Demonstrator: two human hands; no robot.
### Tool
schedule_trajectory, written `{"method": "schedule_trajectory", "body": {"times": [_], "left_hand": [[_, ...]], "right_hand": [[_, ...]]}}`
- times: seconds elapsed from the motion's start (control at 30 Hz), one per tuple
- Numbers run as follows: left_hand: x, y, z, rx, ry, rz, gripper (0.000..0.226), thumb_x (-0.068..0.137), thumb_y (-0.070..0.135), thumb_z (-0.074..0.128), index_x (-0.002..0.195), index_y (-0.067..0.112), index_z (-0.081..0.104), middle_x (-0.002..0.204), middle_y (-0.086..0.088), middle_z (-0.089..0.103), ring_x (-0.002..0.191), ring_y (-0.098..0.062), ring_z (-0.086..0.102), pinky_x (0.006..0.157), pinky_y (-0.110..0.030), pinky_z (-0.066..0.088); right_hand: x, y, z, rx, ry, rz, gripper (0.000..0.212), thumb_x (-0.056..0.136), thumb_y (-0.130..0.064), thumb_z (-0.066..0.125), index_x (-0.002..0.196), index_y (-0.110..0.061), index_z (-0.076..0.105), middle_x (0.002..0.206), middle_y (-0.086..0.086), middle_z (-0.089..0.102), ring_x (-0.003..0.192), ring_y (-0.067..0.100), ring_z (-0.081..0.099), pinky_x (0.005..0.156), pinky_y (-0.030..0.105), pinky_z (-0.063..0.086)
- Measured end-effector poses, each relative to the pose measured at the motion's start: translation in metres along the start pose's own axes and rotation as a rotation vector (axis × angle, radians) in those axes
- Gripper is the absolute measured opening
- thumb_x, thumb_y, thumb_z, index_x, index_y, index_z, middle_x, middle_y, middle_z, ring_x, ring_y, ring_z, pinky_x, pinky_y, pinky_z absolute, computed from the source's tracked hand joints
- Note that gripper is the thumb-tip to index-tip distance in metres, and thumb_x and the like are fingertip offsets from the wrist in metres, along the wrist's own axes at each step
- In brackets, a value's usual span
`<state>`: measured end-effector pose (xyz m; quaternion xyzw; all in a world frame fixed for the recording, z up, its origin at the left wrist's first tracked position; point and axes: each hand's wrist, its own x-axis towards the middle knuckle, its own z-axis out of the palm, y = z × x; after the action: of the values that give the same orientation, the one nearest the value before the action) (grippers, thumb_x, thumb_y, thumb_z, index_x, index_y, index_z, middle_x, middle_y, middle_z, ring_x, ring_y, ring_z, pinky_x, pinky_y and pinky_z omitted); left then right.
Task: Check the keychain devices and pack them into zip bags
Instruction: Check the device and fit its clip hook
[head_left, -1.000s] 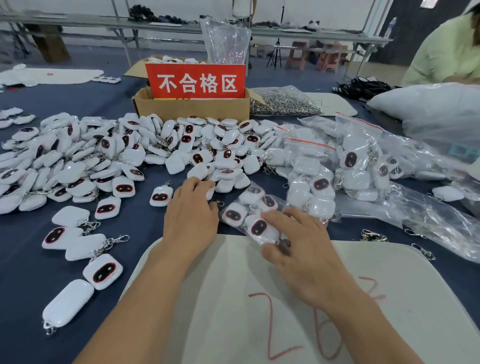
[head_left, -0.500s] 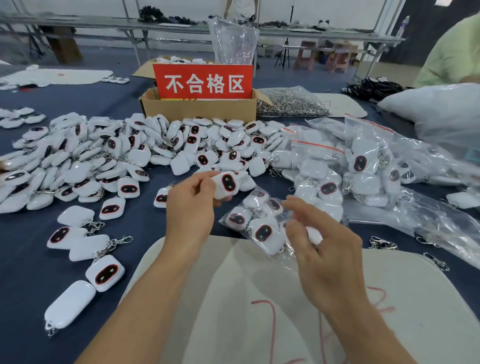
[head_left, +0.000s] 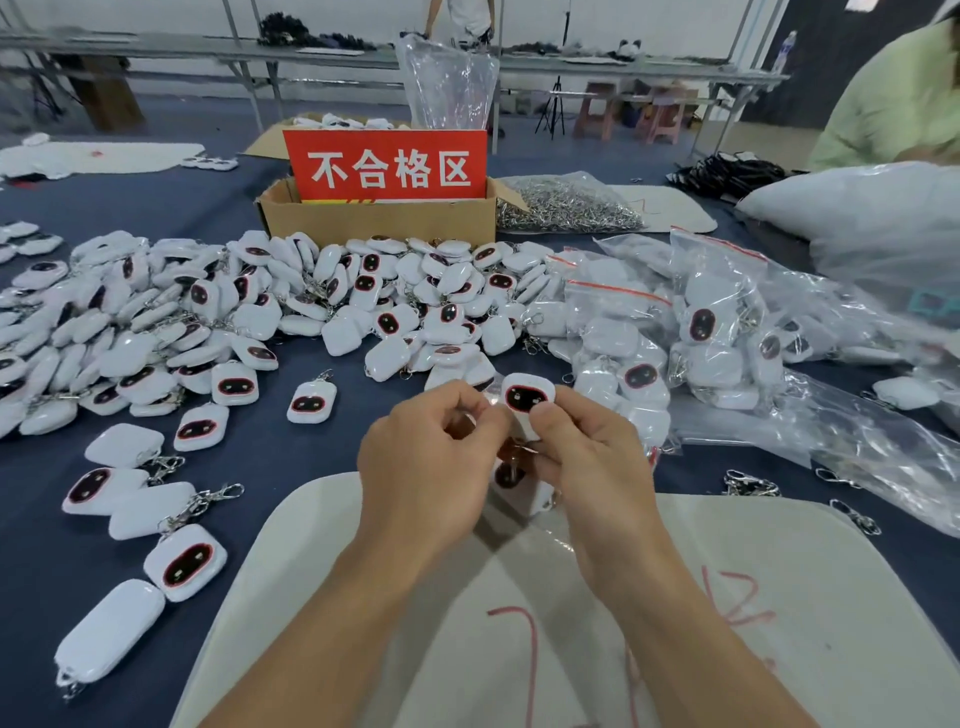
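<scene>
Where the hands meet: above the far edge of the white mat (head_left: 363, 597), both lifted off the table and close together.
Left hand (head_left: 431, 467): fingers curled, and the fingertips pinch the clear top edge of the zip bag (head_left: 519, 496), just beside the device.
Right hand (head_left: 592, 467): the thumb presses on the lower edge of the keychain device (head_left: 527, 397), with the other fingers curled behind it.
Keychain device: white, with its dark red-rimmed face toward the camera, standing at the mouth of the bag. I cannot tell if it is already inside the plastic.
Zip bag: hangs between the two palms, mostly hidden. One more device shows inside it.
Pile of devices (head_left: 311, 312): spread across the blue cloth beyond the hands.
Cardboard box (head_left: 374, 221): behind the pile, with a red sign (head_left: 384, 163) standing in it.
Filled bags (head_left: 649, 338): to the right of the pile, with red stripes at the top.
Loose devices (head_left: 184, 561): in a rough row to the left of the mat, with metal clasps attached.
</scene>
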<state>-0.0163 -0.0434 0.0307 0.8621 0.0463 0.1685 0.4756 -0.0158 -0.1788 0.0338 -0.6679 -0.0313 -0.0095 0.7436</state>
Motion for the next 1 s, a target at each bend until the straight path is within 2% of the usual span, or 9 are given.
{"method": "schedule_trajectory", "body": {"times": [0.07, 0.17, 0.27, 0.37, 0.5, 0.57, 0.67, 0.9, 1.0], "left_hand": [[0.001, 0.002, 0.001, -0.150, -0.027, -0.045, 0.013, 0.079, 0.046, 0.069, 0.090, 0.043, 0.073, 0.067, 0.011, 0.069, 0.062, -0.005, 0.062, 0.063, -0.022, 0.046], [0.006, 0.002, 0.004, -0.466, -0.174, -0.112, 0.027, 0.079, 0.033, 0.069, 0.103, 0.041, 0.079, 0.084, 0.013, 0.074, 0.080, -0.008, 0.068, 0.079, -0.025, 0.053], [0.004, 0.006, 0.002, -0.573, -0.302, -0.109, 0.025, 0.083, 0.027, 0.063, 0.096, 0.036, 0.083, 0.073, 0.010, 0.069, 0.070, -0.007, 0.061, 0.067, -0.021, 0.051], [0.002, 0.009, -0.001, -0.623, -0.346, -0.106, 0.026, 0.086, 0.020, 0.064, 0.098, 0.031, 0.084, 0.081, 0.000, 0.075, 0.073, -0.014, 0.063, 0.065, -0.026, 0.054], [0.003, 0.013, -0.006, -0.677, -0.380, -0.117, 0.029, 0.093, 0.001, 0.062, 0.098, 0.019, 0.085, 0.088, -0.027, 0.072, 0.066, -0.027, 0.057, 0.059, -0.028, 0.056], [0.003, 0.012, -0.006, -0.680, -0.382, -0.114, 0.027, 0.094, 0.002, 0.063, 0.098, 0.017, 0.085, 0.089, -0.030, 0.070, 0.063, -0.028, 0.055, 0.057, -0.029, 0.055], [0.002, 0.011, -0.003, -0.678, -0.346, -0.126, 0.021, 0.092, 0.006, 0.068, 0.095, 0.018, 0.085, 0.076, -0.014, 0.071, 0.055, -0.020, 0.053, 0.051, -0.026, 0.051], [0.003, 0.005, 0.002, -0.614, -0.220, -0.165, 0.025, 0.064, 0.035, 0.078, 0.087, 0.026, 0.086, 0.074, -0.012, 0.076, 0.059, -0.016, 0.057, 0.055, -0.032, 0.050], [0.004, 0.003, 0.003, -0.612, -0.227, -0.171, 0.028, 0.064, 0.037, 0.079, 0.088, 0.025, 0.086, 0.070, -0.008, 0.074, 0.056, -0.016, 0.055, 0.055, -0.031, 0.050]], "right_hand": [[-0.001, -0.002, -0.004, 0.073, 0.002, 0.055, 0.033, 0.102, -0.007, 0.053, 0.093, -0.020, 0.082, 0.085, 0.016, 0.076, 0.074, 0.024, 0.072, 0.078, 0.045, 0.064], [-0.004, -0.005, -0.007, 0.153, -0.023, 0.095, 0.033, 0.100, -0.002, 0.053, 0.091, -0.015, 0.082, 0.083, 0.015, 0.076, 0.071, 0.029, 0.073, 0.070, 0.041, 0.065], [-0.005, -0.008, -0.008, 0.177, -0.034, 0.095, 0.033, 0.098, 0.000, 0.053, 0.088, -0.013, 0.082, 0.077, 0.014, 0.075, 0.065, 0.028, 0.074, 0.068, 0.041, 0.065], [-0.004, -0.009, -0.007, 0.176, -0.041, 0.099, 0.030, 0.097, -0.001, 0.056, 0.085, -0.010, 0.082, 0.074, 0.012, 0.074, 0.062, 0.027, 0.070, 0.073, 0.045, 0.063], [-0.005, -0.006, -0.006, 0.190, -0.020, 0.111, 0.026, 0.094, -0.001, 0.058, 0.082, -0.005, 0.081, 0.073, 0.017, 0.072, 0.058, 0.029, 0.063, 0.060, 0.033, 0.059], [-0.004, -0.005, -0.004, 0.196, -0.029, 0.125, 0.021, 0.089, -0.006, 0.061, 0.081, -0.007, 0.081, 0.073, 0.017, 0.071, 0.059, 0.029, 0.063, 0.060, 0.033, 0.059], [-0.003, -0.004, -0.004, 0.166, -0.054, 0.140, 0.021, 0.081, -0.017, 0.062, 0.085, -0.011, 0.082, 0.074, 0.014, 0.072, 0.062, 0.029, 0.065, 0.064, 0.036, 0.059], [-0.004, 0.000, -0.003, 0.107, -0.078, 0.148, 0.027, 0.093, 0.000, 0.055, 0.094, -0.007, 0.081, 0.082, 0.018, 0.074, 0.070, 0.032, 0.072, 0.070, 0.040, 0.062], [-0.004, 0.000, -0.004, 0.133, -0.108, 0.146, 0.023, 0.084, -0.006, 0.060, 0.093, -0.007, 0.081, 0.083, 0.016, 0.074, 0.070, 0.031, 0.070, 0.068, 0.036, 0.060]]}}
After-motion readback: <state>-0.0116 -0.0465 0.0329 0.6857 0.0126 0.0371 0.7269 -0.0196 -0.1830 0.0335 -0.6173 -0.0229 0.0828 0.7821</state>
